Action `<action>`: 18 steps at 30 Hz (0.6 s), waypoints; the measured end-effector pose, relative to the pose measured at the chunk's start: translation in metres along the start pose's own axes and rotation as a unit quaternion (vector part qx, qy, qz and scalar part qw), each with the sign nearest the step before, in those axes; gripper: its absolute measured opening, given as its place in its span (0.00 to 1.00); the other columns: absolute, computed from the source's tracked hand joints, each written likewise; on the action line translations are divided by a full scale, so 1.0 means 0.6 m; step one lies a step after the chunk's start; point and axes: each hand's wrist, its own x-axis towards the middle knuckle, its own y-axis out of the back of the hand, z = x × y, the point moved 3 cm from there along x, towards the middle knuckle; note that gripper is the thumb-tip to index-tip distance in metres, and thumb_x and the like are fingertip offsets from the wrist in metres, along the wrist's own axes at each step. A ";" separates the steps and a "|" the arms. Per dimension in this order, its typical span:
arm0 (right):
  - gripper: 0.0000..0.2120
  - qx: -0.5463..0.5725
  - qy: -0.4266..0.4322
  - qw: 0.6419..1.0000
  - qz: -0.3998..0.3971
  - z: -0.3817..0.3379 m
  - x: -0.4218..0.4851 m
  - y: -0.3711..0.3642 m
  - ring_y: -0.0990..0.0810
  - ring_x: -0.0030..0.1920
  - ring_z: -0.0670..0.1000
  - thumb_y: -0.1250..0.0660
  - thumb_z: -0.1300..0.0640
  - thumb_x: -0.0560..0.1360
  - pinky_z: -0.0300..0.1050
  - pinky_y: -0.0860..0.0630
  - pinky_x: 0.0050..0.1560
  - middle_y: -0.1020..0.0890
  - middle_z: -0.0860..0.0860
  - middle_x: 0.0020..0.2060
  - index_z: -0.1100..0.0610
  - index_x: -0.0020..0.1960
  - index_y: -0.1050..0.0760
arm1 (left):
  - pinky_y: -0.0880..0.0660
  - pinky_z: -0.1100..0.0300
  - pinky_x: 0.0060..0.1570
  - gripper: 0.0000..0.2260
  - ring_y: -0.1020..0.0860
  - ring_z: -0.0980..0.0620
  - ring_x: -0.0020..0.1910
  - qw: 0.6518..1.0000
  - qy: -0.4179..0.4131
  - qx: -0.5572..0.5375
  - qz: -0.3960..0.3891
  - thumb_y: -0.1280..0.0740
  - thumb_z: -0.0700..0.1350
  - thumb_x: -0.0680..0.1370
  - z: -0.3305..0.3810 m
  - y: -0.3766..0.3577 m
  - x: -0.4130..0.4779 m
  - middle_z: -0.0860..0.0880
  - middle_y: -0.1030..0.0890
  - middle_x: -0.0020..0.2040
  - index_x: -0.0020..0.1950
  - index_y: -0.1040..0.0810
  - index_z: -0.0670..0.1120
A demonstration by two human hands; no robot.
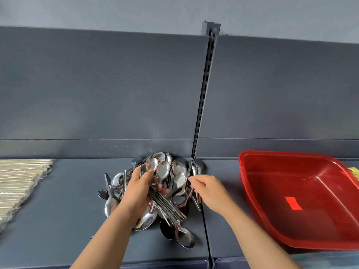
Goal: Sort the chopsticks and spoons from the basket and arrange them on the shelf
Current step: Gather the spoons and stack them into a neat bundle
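Finding 1, at 9 o'clock: the chopsticks [17,183] lie in a tidy bank on the shelf [64,210], well apart from everything else. Low risk, unless sliding metal reaches them.

Finding 2, centre: the spoons [175,171] sit in a loose heap against the back panel, straddling the seam [206,226] between two shelf boards. The left hand [138,189] is clamped round a nested stack [167,206] of them, bowls at 12 o'clock and handles splaying toward 5 o'clock. The splay is the main hazard. The stack is gripped near the bowls only, so in my judgement any tilt could let the handles fan further and spill the stack back into the heap.

Finding 3: one outlying spoon [185,239] lies at 6 o'clock of the heap, nearest the shelf's front edge. Disturbing the heap could push it off.

Finding 4, at 3 o'clock of the heap: the right hand [208,188] has its fingers curled into the heap's edge. I cannot tell whether they pinch a spoon, as the tips merge with the metal. A tug there may drag interlocked neighbours along.

Finding 5, at 3 o'clock: the red basket [252,191] stands apparently empty, its near corner close to the front edge, where an elbow could knock it.
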 end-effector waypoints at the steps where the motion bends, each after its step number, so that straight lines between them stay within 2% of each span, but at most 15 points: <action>1: 0.19 -0.037 -0.002 0.999 0.016 0.003 0.014 -0.001 0.41 0.31 0.49 0.38 0.55 0.77 0.46 0.40 0.33 0.37 0.51 0.26 0.54 0.29 0.38 | 0.21 0.47 0.36 0.06 0.27 0.50 0.26 1.000 0.001 0.005 0.001 0.38 0.42 0.81 0.002 0.004 0.003 0.44 0.29 0.35 0.57 0.28 0.45; 2: 0.20 -0.068 -0.012 0.997 0.030 0.005 0.028 -0.004 0.42 0.31 0.50 0.37 0.54 0.76 0.47 0.42 0.32 0.39 0.51 0.25 0.53 0.28 0.41 | 0.21 0.48 0.36 0.06 0.28 0.51 0.26 1.000 0.005 0.007 -0.002 0.37 0.44 0.81 0.003 0.008 0.006 0.45 0.30 0.33 0.57 0.27 0.46; 5: 0.23 -0.156 -0.081 0.983 0.047 0.012 0.069 -0.021 0.38 0.26 0.52 0.34 0.47 0.72 0.44 0.41 0.28 0.36 0.51 0.22 0.56 0.26 0.38 | 0.21 0.49 0.36 0.07 0.30 0.51 0.26 0.999 0.029 0.019 -0.010 0.33 0.49 0.79 0.007 0.016 0.009 0.47 0.28 0.32 0.52 0.25 0.46; 7: 0.23 -0.181 -0.123 0.975 0.050 0.015 0.090 -0.029 0.37 0.24 0.51 0.32 0.48 0.70 0.41 0.41 0.25 0.36 0.51 0.21 0.57 0.25 0.38 | 0.23 0.52 0.33 0.06 0.31 0.51 0.26 0.999 0.042 0.016 -0.020 0.32 0.49 0.77 0.010 0.021 0.012 0.47 0.28 0.32 0.47 0.23 0.47; 9: 0.19 -0.152 -0.163 0.973 0.056 0.020 0.106 -0.027 0.35 0.25 0.51 0.33 0.52 0.69 0.39 0.40 0.26 0.33 0.49 0.21 0.57 0.25 0.36 | 0.25 0.54 0.30 0.06 0.31 0.49 0.27 0.998 0.053 0.016 -0.041 0.29 0.50 0.75 0.013 0.024 0.016 0.46 0.28 0.33 0.42 0.22 0.49; 11: 0.14 -0.101 -0.179 0.976 0.070 0.024 0.118 -0.013 0.32 0.27 0.52 0.35 0.55 0.68 0.40 0.36 0.29 0.29 0.51 0.23 0.57 0.27 0.31 | 0.26 0.55 0.30 0.08 0.30 0.49 0.27 0.996 0.061 0.027 -0.052 0.27 0.51 0.71 0.017 0.029 0.022 0.46 0.28 0.33 0.44 0.22 0.49; 13: 0.13 -0.056 -0.159 0.981 0.094 0.023 0.127 0.010 0.29 0.26 0.51 0.34 0.54 0.69 0.42 0.32 0.32 0.26 0.53 0.23 0.58 0.28 0.28 | 0.27 0.55 0.30 0.13 0.29 0.48 0.28 0.995 0.069 0.038 -0.060 0.26 0.50 0.70 0.019 0.034 0.028 0.46 0.29 0.34 0.50 0.22 0.47; 15: 0.15 0.012 -0.118 0.988 0.103 0.015 0.132 0.032 0.27 0.23 0.46 0.32 0.53 0.72 0.41 0.30 0.32 0.23 0.50 0.22 0.59 0.28 0.24 | 0.27 0.55 0.29 0.16 0.29 0.48 0.28 0.993 0.074 0.050 -0.079 0.25 0.48 0.70 0.023 0.031 0.034 0.46 0.29 0.33 0.54 0.24 0.45; 18: 0.14 0.090 -0.070 0.993 0.040 -0.014 0.131 0.038 0.26 0.24 0.45 0.30 0.50 0.71 0.39 0.30 0.30 0.22 0.49 0.23 0.54 0.29 0.21 | 0.28 0.57 0.27 0.19 0.30 0.50 0.27 0.989 0.078 0.057 -0.111 0.21 0.46 0.66 0.025 0.008 0.040 0.47 0.28 0.32 0.52 0.24 0.45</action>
